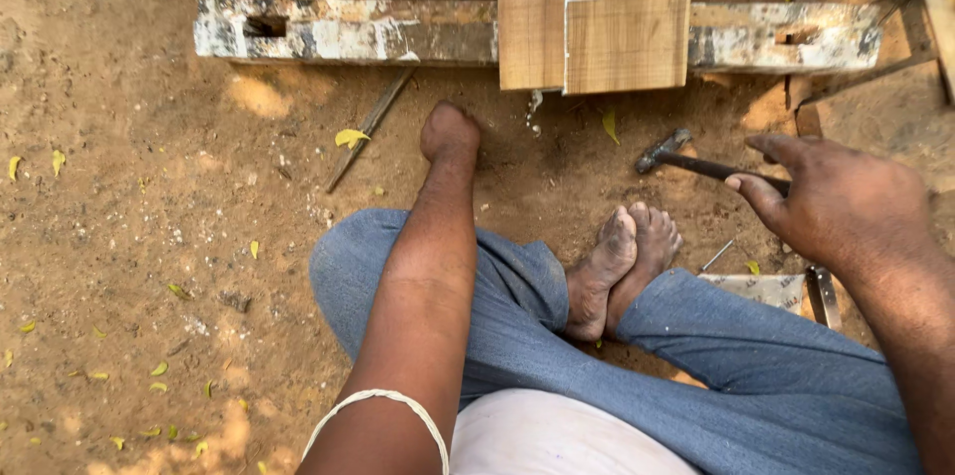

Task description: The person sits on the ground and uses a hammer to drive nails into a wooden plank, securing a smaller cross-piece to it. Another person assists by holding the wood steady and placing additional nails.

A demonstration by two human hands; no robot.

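- Right hand (846, 201) fingers clamped on hammer (696, 165) handle, head beyond fingertips, just short of plank (595, 12) edge.
- Left hand (450, 132) curled shut on dirt, open ground leftward.

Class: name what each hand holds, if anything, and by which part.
The right hand holds a hammer by its handle. The left hand, fisted on the ground, shows nothing held.

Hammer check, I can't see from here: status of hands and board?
Right hand gripping hammer. Left hand fisted on the dirt, empty. Board across painted beam; nothing blocking.
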